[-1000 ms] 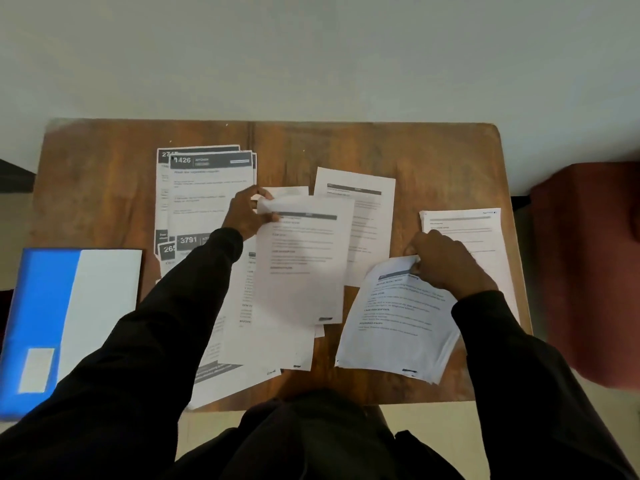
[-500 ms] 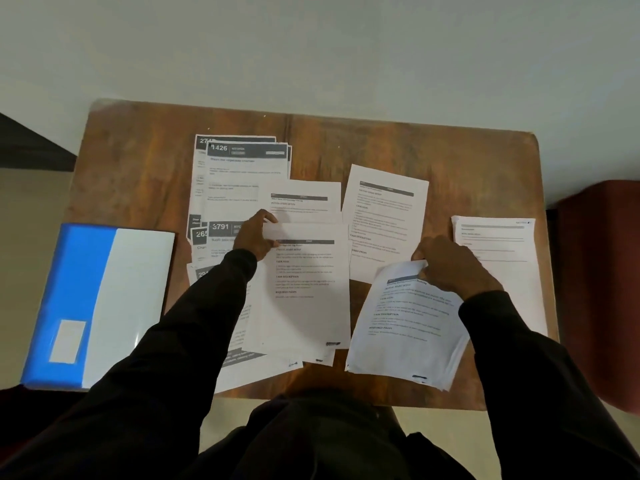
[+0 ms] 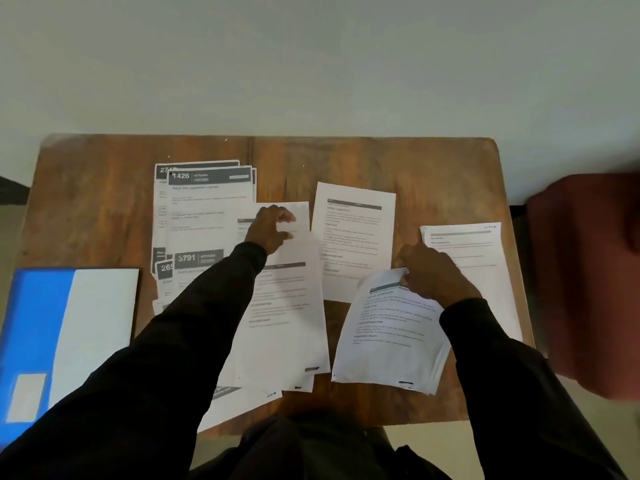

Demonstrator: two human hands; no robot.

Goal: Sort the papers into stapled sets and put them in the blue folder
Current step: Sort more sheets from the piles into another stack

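scene: brown wooden table [image 3: 433, 174] viewed from above, with printed white papers spread across it.
left hand: left hand [image 3: 272, 228] reaches over the far end of the centre pile. fingers bent, thumb and forefinger apart with white paper showing between them. nothing gripped. contact of the fingertips with the paper cannot be told.
right hand: right hand [image 3: 433, 275] pinches the far edge of the curled stack of white printed sheets [image 3: 388, 334]. that edge is lifted and bent; the near end lies by the table's near edge.
centre pile: fanned pile of white text sheets [image 3: 287, 323], partly under the left forearm.
numbered pile: dark-headed numbered sheets [image 3: 207, 209] at far left. top sheet reads "1426 kitchen", a lower one "3791 kitchen". this pile touches the centre pile.
single sheet: flat white text sheet [image 3: 353, 237] between the centre pile and the right hand, its near right corner under the held stack.
right pile: white sheets with a grey header bar [image 3: 478, 265] by the table's right edge, partly covered by the right hand.
folder: blue folder [image 3: 34, 323] with a white panel, at the near left corner, left of all papers, well apart from both hands.
surroundings: reddish-brown upholstered object [image 3: 588, 271] beside the table's right edge.
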